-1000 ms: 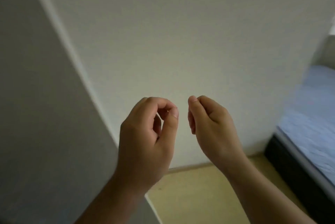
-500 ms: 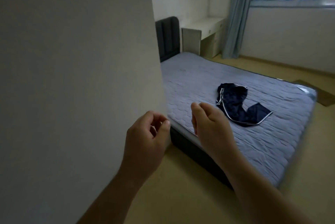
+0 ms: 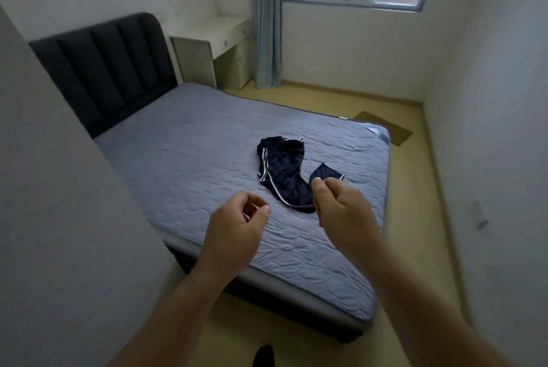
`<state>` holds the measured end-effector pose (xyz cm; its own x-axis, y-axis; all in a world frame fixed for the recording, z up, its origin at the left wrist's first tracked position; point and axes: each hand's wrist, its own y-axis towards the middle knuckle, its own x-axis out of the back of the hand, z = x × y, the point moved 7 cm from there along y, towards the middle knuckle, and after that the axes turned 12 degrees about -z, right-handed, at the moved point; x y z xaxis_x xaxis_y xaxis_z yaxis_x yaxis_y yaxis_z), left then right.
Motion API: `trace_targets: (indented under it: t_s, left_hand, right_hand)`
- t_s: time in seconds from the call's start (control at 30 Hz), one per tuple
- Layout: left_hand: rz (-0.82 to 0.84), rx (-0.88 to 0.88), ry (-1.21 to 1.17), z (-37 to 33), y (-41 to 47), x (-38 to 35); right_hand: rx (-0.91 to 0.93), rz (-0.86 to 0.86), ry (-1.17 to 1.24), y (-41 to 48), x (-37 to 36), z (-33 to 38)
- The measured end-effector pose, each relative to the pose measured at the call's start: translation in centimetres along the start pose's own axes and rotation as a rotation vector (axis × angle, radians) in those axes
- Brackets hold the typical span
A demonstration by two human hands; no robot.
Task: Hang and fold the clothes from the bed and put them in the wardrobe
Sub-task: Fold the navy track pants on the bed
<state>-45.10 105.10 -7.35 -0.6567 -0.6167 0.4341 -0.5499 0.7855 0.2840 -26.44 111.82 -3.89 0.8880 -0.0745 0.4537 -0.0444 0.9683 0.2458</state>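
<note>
One dark pair of pants point(image 3: 281, 165) lies on the one bed point(image 3: 189, 165), at 12 o'clock from the left hand point(image 3: 237, 227) and right hand point(image 3: 344, 212), both loosely curled and empty; more bed shows now than before.

Nothing legible recorded: the dark garment point(image 3: 284, 170) on the bed point(image 3: 192, 159) bears white side stripes only, with no readable brand or label, and the pale patch point(image 3: 375, 130) at the mattress's far corner is too small to read.
</note>
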Motion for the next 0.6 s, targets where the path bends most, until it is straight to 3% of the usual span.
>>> trace_targets:
  t_s: [0.33, 0.6]
  left_hand:
    - [0.308, 0.222, -0.013, 5.9, 16.8, -19.7]
    - [0.359, 0.449, 0.133, 13.7, 22.4, -38.8]
  right_hand:
    - [-0.227, 0.099, -0.372, 17.5, -0.3, -14.5]
    - [-0.289, 0.357, -0.496, 33.0, -0.8, -30.9]
